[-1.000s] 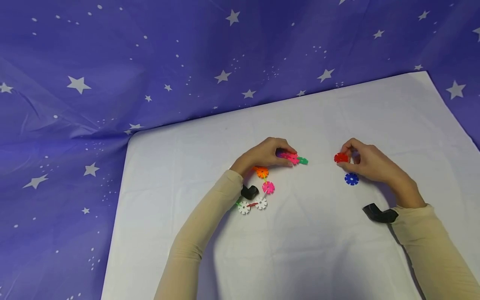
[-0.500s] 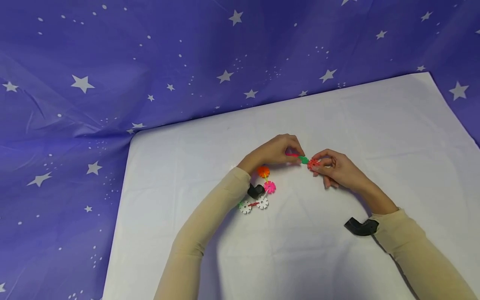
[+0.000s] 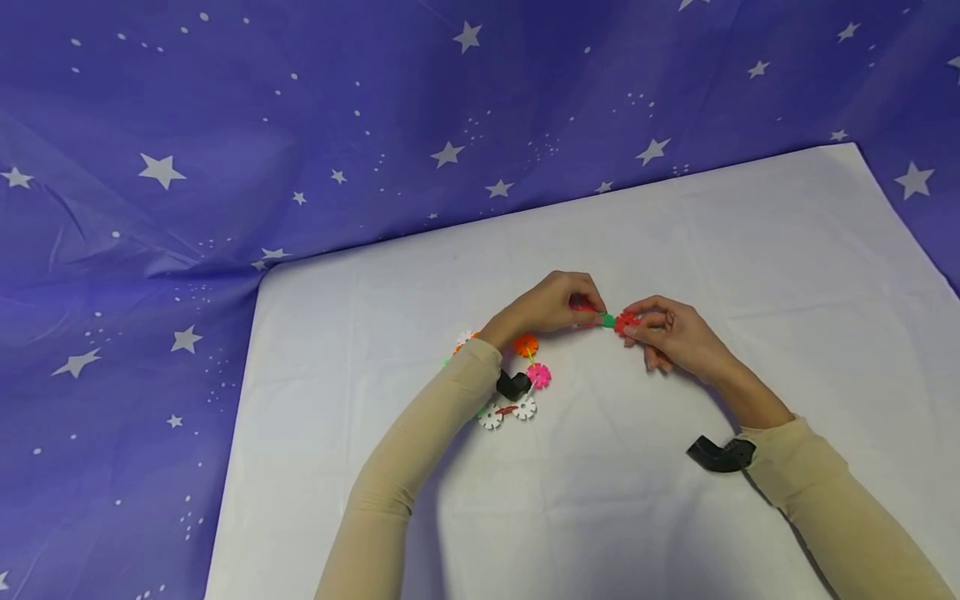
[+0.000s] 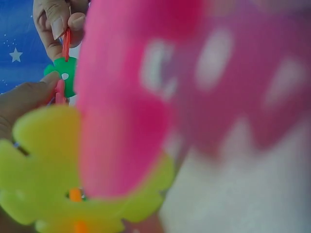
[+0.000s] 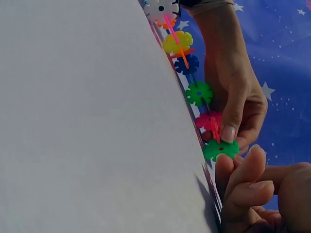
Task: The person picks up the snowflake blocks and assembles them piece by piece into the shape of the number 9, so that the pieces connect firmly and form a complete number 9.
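Joining step in hand: left hand (image 3: 551, 304) pinching the chain (image 5: 194, 77) near its green disc (image 3: 608, 320) above the counter (image 3: 600, 500); right hand (image 3: 667, 333) fingers pinching a red disc (image 3: 626, 322) against it. Next, probably: aligning slots, pressing home.

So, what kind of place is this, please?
Probably a staged tabletop play or recording setup, not a real room: a white sheet as work surface, a purple star-printed backdrop cloth, and a chain of plastic snowflake discs.

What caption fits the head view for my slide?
Left hand holds a chain of snowflake discs on a white sheet; right hand pinches a red disc at its green end disc.
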Demonstrator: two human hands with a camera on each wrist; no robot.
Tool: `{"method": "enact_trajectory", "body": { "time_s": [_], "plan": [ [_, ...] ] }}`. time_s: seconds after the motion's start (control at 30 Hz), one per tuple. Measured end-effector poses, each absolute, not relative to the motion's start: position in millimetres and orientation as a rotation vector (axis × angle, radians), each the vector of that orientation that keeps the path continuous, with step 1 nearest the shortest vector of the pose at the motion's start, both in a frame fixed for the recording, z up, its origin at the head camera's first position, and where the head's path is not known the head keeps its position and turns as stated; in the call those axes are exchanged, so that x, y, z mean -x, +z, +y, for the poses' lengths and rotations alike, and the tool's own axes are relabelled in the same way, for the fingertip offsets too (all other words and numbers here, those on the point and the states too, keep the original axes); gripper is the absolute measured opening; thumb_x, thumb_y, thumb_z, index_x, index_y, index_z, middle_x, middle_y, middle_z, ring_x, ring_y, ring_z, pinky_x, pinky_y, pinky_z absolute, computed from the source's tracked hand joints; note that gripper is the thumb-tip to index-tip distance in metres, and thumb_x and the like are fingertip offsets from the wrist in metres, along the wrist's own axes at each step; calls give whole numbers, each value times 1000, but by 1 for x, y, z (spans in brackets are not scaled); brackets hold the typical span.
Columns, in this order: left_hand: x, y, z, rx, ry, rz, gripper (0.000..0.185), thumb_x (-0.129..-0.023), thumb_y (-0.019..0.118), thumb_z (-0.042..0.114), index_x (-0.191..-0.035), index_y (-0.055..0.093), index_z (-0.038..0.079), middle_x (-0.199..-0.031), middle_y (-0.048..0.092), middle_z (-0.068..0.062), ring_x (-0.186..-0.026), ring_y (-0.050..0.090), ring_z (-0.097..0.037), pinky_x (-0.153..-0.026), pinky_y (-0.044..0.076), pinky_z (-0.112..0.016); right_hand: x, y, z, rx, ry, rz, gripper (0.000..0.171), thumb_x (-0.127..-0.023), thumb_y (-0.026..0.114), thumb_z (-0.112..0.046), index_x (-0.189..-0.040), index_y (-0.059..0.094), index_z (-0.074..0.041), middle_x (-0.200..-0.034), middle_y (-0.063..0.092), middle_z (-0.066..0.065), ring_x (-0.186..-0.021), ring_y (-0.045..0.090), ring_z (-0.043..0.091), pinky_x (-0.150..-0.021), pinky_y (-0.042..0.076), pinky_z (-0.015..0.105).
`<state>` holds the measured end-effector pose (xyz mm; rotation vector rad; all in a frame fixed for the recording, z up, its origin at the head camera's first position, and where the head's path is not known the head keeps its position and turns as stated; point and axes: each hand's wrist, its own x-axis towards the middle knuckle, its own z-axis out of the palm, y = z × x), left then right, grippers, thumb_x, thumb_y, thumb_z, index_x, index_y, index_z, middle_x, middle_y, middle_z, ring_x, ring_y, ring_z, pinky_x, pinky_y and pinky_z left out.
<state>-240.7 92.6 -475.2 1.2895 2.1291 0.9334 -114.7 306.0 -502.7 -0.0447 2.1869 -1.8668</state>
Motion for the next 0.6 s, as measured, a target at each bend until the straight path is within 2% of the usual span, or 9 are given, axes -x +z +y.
{"method": "enact_trajectory", "body": {
  "time_s": [0.23,0.33,0.6],
  "plan": [
    [239,-479,94,-1285,1012,2115,7,-87,75,16,-91,76,11,-91,69,1,-81,56,-8,-77,45,-18,114,-506,295,-23,-1959,2194,36,-96,63,-12,-119,48,11,-81,74,3,-47,59,14,-43,48,27],
    [239,-480,94,-1278,1026,2132,6,-87,75,16,-90,76,11,-89,68,2,-80,55,-8,-76,44,-19,115,-507,290,-69,-1984,2194,33,-95,65,-11,-114,49,10,-78,74,0,-48,61,12,-44,50,27],
    [238,-482,96,-1296,1060,2129,5,-86,75,16,-88,76,11,-86,68,3,-80,54,-10,-77,42,-20,117,-506,287,-141,-1998,2168,27,-95,63,-9,-112,50,8,-75,73,0,-49,61,11,-45,51,26]
  ]
}}
